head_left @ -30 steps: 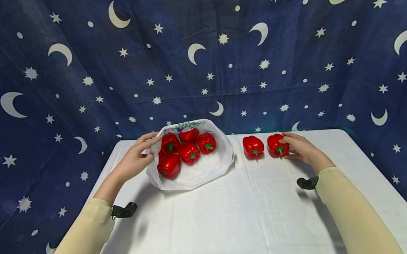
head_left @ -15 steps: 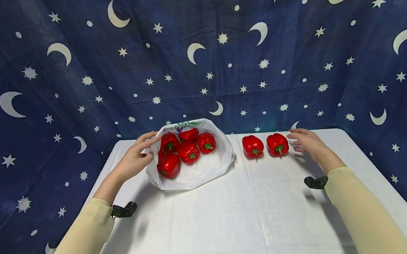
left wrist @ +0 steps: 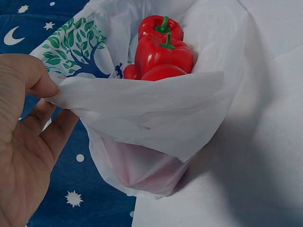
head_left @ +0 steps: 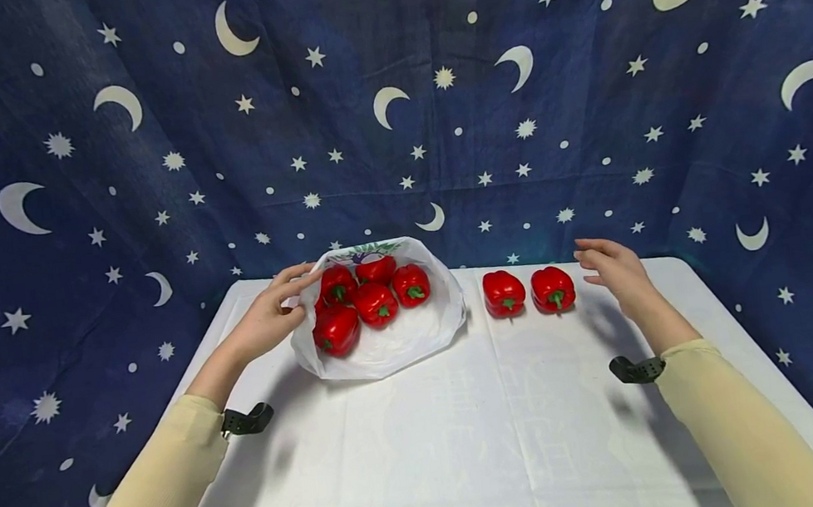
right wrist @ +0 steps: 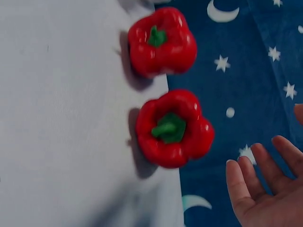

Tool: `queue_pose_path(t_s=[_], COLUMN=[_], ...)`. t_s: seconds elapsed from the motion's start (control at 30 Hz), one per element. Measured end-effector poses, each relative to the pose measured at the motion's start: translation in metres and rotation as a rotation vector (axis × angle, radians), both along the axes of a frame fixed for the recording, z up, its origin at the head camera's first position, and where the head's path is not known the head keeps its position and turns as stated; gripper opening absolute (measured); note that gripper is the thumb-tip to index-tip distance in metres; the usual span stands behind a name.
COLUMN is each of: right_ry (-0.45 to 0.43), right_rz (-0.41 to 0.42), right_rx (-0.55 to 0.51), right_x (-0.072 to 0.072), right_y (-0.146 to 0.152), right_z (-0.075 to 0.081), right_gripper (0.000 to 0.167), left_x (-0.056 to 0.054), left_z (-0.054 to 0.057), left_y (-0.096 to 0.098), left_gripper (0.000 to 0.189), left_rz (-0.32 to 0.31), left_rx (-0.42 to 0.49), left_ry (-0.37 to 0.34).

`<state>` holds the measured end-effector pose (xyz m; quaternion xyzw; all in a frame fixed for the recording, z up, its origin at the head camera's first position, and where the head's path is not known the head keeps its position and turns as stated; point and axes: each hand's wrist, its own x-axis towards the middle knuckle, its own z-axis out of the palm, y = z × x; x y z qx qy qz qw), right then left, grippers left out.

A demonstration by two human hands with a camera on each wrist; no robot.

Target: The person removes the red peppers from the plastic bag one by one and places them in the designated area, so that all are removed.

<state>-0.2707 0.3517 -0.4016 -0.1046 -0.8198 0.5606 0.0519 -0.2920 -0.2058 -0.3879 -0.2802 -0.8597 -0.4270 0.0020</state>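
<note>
My left hand (head_left: 266,315) pinches the rim of a white plastic bag (head_left: 410,349) between thumb and fingers, as the left wrist view shows. Several red bell peppers (head_left: 376,304) with green stems lie inside the bag, its mouth spread wide. Two more peppers stand side by side on the table to the right of the bag: one pepper (head_left: 505,293) nearer to it, the other pepper (head_left: 553,289) farther right. Just right of that outer pepper, my right hand (head_left: 615,271) hovers with nothing in it, apart from the pepper, its fingers loosely extended in the right wrist view (right wrist: 270,189).
A white cloth covers the table (head_left: 429,452). Behind it hangs a dark blue curtain (head_left: 331,120) with moons and stars, close to the table's far edge. Each wrist wears a black camera mount, such as the right mount (head_left: 636,369).
My right hand has let go of the outer right pepper and moved away to the right and up. That pepper stays on the table. My left hand keeps its hold on the bag.
</note>
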Motion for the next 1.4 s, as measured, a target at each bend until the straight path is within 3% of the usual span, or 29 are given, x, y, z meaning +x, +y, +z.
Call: queue_pose_path(t_s=[0.33, 0.57, 0.93, 1.23, 1.4], right_ry=[0.139, 0.189, 0.072, 0.0, -0.036], right_rz=[0.102, 0.268, 0.529, 0.626, 0.643], right_rx=[-0.037, -0.067, -0.183, -0.254, -0.29], right_x=[0.014, 0.021, 0.028, 0.025, 0.016], right_y=[-0.04, -0.076, -0.129, -0.171, -0.191], right_z=[0.014, 0.019, 0.011, -0.01, -0.019], right_gripper=[0.058, 0.051, 0.052, 0.057, 0.057], left_x=[0.0, 0.002, 0.005, 0.005, 0.005], left_z=[0.0, 0.001, -0.001, -0.004, -0.001], left_y=[0.002, 0.003, 0.002, 0.001, 0.001], left_gripper=[0.063, 0.063, 0.064, 0.064, 0.064], left_rz=[0.012, 0.0, 0.019, 0.008, 0.011], left_rx=[-0.018, -0.015, -0.031, -0.008, 0.001], left_ry=[-0.006, -0.009, -0.005, 0.007, 0.014])
